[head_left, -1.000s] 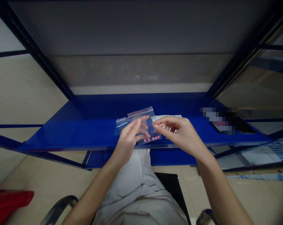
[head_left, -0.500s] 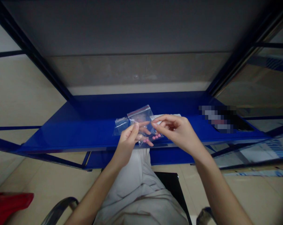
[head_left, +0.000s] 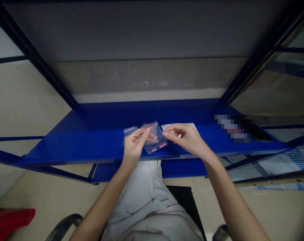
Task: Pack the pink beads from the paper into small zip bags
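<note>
- Blue metal shelf (head_left: 66, 144) stretches across our view, with a grey back panel (head_left: 152, 77) behind it, and we sit facing its front edge.
- Our left hand (head_left: 133, 147) is clamped on a clear zip bag (head_left: 155, 139), holding it just above that edge, at the middle of the shelf.
- Our right hand (head_left: 187, 139) is curled, its fingertips (head_left: 165, 133) touching the bag's right edge; we cannot tell whether they pinch it.
- The thin, glossy bag has a red seal strip and a row of tiny pink dots, too small to tell.
- A second zip bag (head_left: 130, 131) overlaps it on the left.
- White paper (head_left: 182, 126) lies behind our right hand, and a pixelated dark object (head_left: 238, 129) sits farther right.
- Below, our light trousers (head_left: 139, 201) pass under the shelf's edge.
</note>
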